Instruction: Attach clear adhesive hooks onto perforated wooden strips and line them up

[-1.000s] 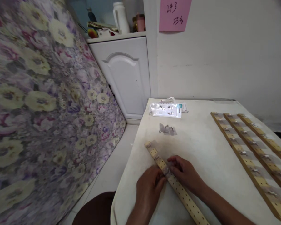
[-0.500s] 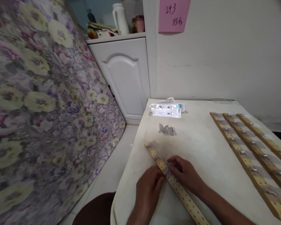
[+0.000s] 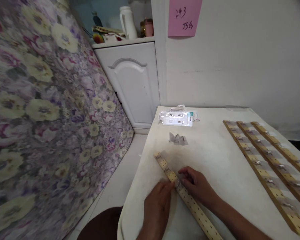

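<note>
A narrow wooden strip (image 3: 197,211) with rows of small holes lies slantwise on the table, its far end pointing up and left. Three clear squares with small metal hooks sit along its far part. At the one closest to me, a clear adhesive hook (image 3: 178,183), both hands meet. My left hand (image 3: 158,201) is closed, fingertips pressed at the strip's left edge beside this hook. From the right, my right hand (image 3: 196,183) curls its fingers and thumb at the hook's other side; its exact hold is partly hidden. Beyond the strip lie loose clear hooks (image 3: 178,138).
Blister packs of hooks (image 3: 176,118) lie at the back of the white table (image 3: 215,160). Several hooks are set along three wooden strips (image 3: 257,163) on the right. A flowered curtain (image 3: 52,116) hangs left, with a white cabinet (image 3: 132,83) behind.
My left hand has turned slightly, its fingertips moving up onto the strip's edge beside the hook. The right hand stays nearly where it was.
</note>
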A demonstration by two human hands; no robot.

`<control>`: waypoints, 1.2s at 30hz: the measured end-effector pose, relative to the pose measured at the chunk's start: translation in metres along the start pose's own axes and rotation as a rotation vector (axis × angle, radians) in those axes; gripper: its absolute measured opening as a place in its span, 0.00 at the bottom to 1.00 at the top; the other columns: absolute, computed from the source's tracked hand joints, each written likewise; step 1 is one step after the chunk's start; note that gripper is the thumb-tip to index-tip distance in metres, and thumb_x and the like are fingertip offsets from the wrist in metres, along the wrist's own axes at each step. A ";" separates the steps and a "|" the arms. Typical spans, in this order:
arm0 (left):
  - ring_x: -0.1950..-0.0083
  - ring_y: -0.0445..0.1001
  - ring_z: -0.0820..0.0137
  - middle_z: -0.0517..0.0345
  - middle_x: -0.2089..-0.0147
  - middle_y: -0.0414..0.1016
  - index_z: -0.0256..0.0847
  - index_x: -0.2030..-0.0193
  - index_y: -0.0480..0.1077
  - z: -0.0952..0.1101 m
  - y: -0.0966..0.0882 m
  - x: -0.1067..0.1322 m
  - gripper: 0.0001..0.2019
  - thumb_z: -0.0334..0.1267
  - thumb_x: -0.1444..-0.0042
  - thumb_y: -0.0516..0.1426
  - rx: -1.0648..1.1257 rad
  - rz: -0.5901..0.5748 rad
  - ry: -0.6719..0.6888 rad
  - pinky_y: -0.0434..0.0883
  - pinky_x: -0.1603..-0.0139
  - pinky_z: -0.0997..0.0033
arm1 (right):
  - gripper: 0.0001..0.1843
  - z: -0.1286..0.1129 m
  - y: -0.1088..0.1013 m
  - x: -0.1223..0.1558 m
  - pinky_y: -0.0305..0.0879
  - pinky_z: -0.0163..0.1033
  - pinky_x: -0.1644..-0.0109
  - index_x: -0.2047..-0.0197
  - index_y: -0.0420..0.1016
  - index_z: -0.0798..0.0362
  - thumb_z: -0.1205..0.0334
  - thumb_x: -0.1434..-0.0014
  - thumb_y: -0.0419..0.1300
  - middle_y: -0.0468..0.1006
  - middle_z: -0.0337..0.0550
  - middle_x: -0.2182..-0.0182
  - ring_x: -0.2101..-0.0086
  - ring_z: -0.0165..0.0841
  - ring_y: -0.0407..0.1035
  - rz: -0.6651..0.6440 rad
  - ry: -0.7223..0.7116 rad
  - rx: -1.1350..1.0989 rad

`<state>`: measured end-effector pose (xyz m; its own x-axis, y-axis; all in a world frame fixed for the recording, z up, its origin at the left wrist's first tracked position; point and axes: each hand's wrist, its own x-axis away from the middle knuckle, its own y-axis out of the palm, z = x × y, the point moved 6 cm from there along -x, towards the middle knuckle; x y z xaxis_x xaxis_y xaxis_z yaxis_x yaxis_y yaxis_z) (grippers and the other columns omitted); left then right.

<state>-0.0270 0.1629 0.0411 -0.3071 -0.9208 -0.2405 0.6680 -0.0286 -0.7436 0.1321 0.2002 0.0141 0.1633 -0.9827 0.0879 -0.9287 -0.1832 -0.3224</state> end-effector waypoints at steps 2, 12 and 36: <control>0.57 0.74 0.70 0.56 0.57 0.75 0.48 0.49 0.69 0.000 0.001 0.000 0.15 0.34 0.38 0.47 -0.049 -0.011 0.009 0.72 0.59 0.72 | 0.10 0.000 0.001 0.000 0.62 0.34 0.70 0.59 0.69 0.52 0.66 0.46 0.54 0.71 0.36 0.74 0.74 0.29 0.65 -0.002 0.001 -0.015; 0.58 0.74 0.70 0.57 0.59 0.74 0.48 0.52 0.71 0.001 0.001 -0.004 0.15 0.34 0.38 0.46 -0.082 -0.060 -0.038 0.71 0.61 0.73 | 0.10 -0.004 -0.002 0.000 0.62 0.35 0.68 0.60 0.70 0.52 0.66 0.46 0.55 0.71 0.36 0.74 0.72 0.30 0.66 0.035 -0.036 0.075; 0.58 0.74 0.72 0.60 0.59 0.74 0.51 0.50 0.69 0.002 -0.002 -0.005 0.16 0.32 0.39 0.47 -0.088 -0.056 -0.015 0.71 0.61 0.75 | 0.09 0.001 0.007 -0.005 0.65 0.36 0.64 0.62 0.72 0.53 0.63 0.49 0.60 0.77 0.39 0.70 0.68 0.33 0.70 -0.001 0.007 -0.058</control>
<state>-0.0252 0.1664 0.0447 -0.3319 -0.9244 -0.1877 0.5874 -0.0469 -0.8079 0.1250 0.2042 0.0109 0.1624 -0.9821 0.0951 -0.9462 -0.1823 -0.2672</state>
